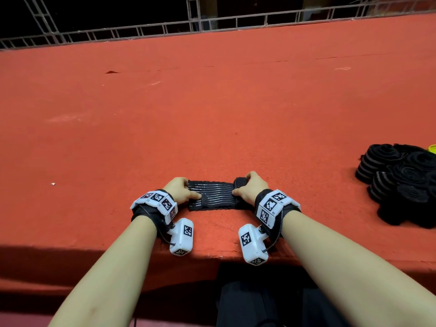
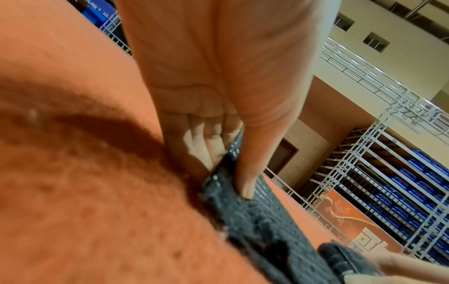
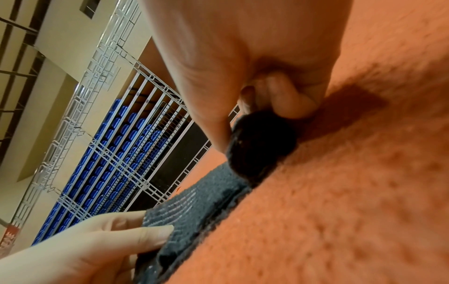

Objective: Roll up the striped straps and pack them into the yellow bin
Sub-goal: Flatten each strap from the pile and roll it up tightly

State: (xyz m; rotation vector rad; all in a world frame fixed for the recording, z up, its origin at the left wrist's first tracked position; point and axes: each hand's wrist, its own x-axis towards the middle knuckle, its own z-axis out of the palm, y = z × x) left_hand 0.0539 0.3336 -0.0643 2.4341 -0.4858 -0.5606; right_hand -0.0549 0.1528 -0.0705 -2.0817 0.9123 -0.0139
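Both hands clamp the striped strap [image 1: 211, 195]: left hand [image 1: 179, 191] pinches its flat end, right hand [image 1: 250, 188] grips its roll.

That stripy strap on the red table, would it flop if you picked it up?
Probably floppy: the striped strap lies flat and already curls into a roll under the right hand. Likely light, looking thin and knitted. The left hand pins its end, so it might unroll if released.

No text can be read; the wrist-band cubes [image 1: 157, 202] carry only black-and-white square marker patterns.
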